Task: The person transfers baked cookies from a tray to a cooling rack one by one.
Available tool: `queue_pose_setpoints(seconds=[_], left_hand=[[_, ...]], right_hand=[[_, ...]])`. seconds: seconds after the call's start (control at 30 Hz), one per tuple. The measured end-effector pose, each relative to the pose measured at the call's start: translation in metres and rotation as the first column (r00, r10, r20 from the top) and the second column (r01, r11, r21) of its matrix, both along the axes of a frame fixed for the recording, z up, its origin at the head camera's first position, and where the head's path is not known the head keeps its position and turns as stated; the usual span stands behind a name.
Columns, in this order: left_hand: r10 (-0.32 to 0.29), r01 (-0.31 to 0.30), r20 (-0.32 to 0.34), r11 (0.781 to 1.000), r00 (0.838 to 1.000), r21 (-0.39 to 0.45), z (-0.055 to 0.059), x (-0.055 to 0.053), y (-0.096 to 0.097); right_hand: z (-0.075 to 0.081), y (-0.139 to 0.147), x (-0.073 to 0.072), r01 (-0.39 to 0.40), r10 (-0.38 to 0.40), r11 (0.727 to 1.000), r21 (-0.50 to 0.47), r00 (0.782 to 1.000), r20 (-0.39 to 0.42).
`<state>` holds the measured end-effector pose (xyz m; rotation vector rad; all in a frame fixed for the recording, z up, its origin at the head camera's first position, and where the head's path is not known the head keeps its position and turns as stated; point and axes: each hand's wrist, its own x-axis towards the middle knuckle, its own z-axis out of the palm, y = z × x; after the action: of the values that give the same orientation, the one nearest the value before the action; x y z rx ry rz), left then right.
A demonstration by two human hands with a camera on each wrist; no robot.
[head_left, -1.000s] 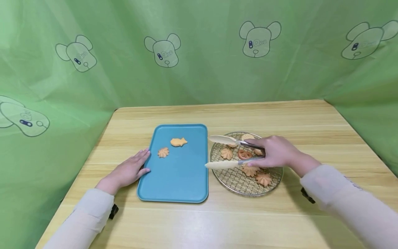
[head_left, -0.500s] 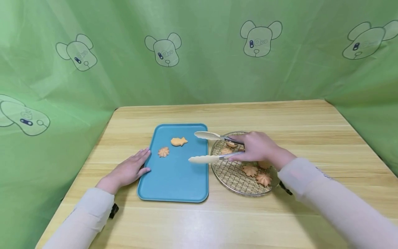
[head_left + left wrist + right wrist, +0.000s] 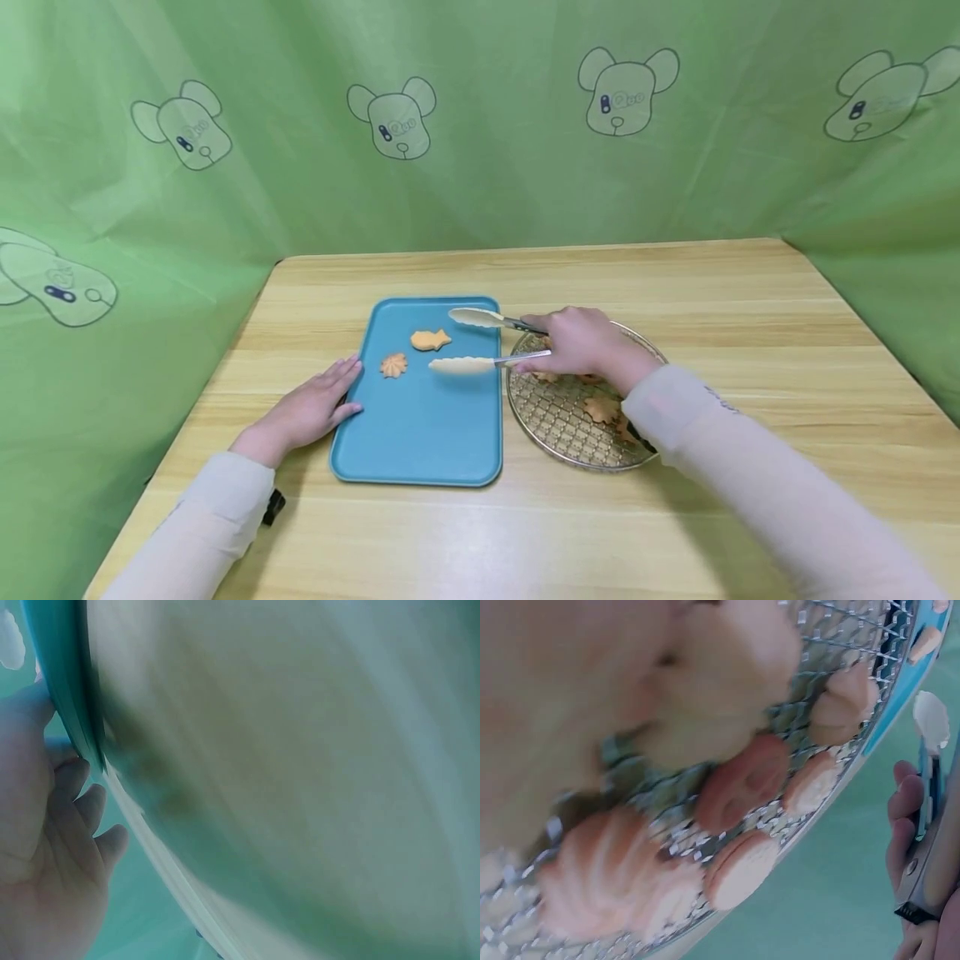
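My left hand [image 3: 300, 412] rests at the left edge of a blue tray [image 3: 420, 437], its fingers on the rim. On the tray lie a fish-shaped cookie [image 3: 430, 339] and a flower-shaped cookie [image 3: 393, 364]. My right hand [image 3: 577, 337] grips metal tongs [image 3: 462, 365] with cream tips. Those tips stand apart over the tray's right part, with nothing between them. Beneath the right hand is a round wire rack [image 3: 555, 429], partly hidden by the hand and sleeve. In the right wrist view the rack bears several cookies, among them a brown pretzel-shaped cookie [image 3: 742, 780] and a round cookie [image 3: 742, 870].
Tray and rack stand side by side on a wooden table [image 3: 465, 542], a narrow gap between them. A green curtain [image 3: 495, 200] printed with bear heads hangs behind the table and along its sides.
My right hand has moved left with the tongs, carrying their tips from the rack's left edge to above the tray. The left hand and the two cookies on the tray have stayed put.
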<state>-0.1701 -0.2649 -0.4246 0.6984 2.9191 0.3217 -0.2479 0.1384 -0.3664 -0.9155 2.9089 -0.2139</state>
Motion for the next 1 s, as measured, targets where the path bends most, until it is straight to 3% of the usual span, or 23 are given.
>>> queue_pose_setpoints(seconds=[0.33,0.8,1.0], left_hand=[[0.001,-0.001,0.007,1.0,1.0,0.002,0.001,0.0,-0.001],[-0.009,0.009,-0.008,1.0,1.0,-0.004,0.002,0.001,0.0],[-0.008,0.008,-0.006,1.0,1.0,-0.004,0.002,0.002,0.001]], right_hand=[[0.0,-0.027,-0.005,0.015,-0.015,1.0,0.017,0.999,-0.037],[-0.001,-0.046,-0.005,0.095,-0.098,0.995,0.032,0.991,0.087],[-0.002,-0.051,-0.006,0.095,-0.097,0.994,0.05,0.994,0.051]])
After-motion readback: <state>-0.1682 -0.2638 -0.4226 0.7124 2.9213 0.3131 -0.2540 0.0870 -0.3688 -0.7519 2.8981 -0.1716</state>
